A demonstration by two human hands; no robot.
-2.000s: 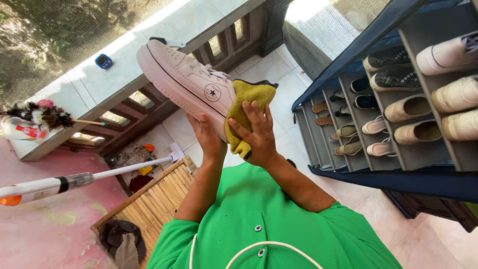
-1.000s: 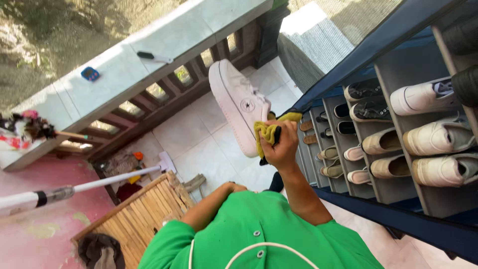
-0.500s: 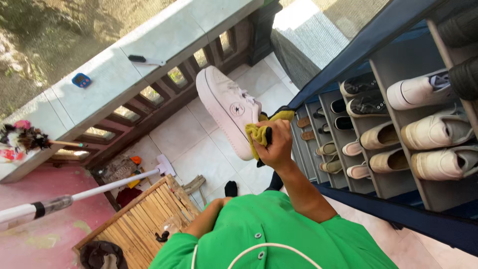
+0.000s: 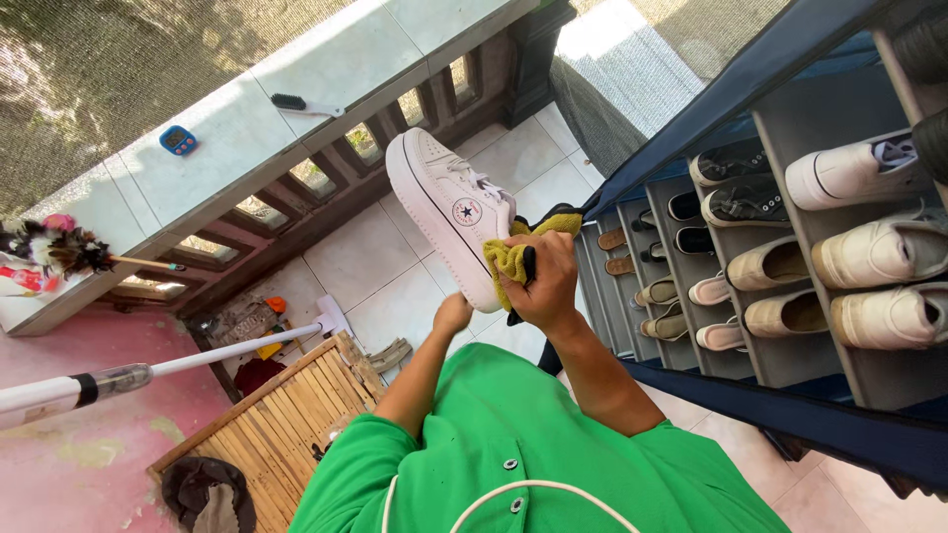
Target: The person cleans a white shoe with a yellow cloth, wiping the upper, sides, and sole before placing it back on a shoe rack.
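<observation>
My right hand (image 4: 548, 286) is raised in front of me, shut on the heel of a white high-top sneaker (image 4: 439, 212) with a yellow-green cloth (image 4: 506, 259) bunched between the fingers and the shoe. The sneaker points up and to the left, its thick white sole turned toward me. My left hand (image 4: 454, 316) is lifted just under the sole's rear edge, fingers curled, with nothing seen in it. Whether it touches the sole I cannot tell. My green shirt fills the bottom of the view.
A dark blue shoe rack (image 4: 790, 345) with several pairs stands on the right. A tiled ledge (image 4: 247, 128) carries a brush (image 4: 296, 104) and a small blue timer (image 4: 179, 139). A feather duster (image 4: 59, 252), a white mop handle (image 4: 178, 365) and a slatted wooden crate (image 4: 286, 415) lie on the left.
Two seconds ago both hands were on the sneaker. The left hand then dropped away and has now risen back under the sole, while the right hand kept the sneaker and cloth.
</observation>
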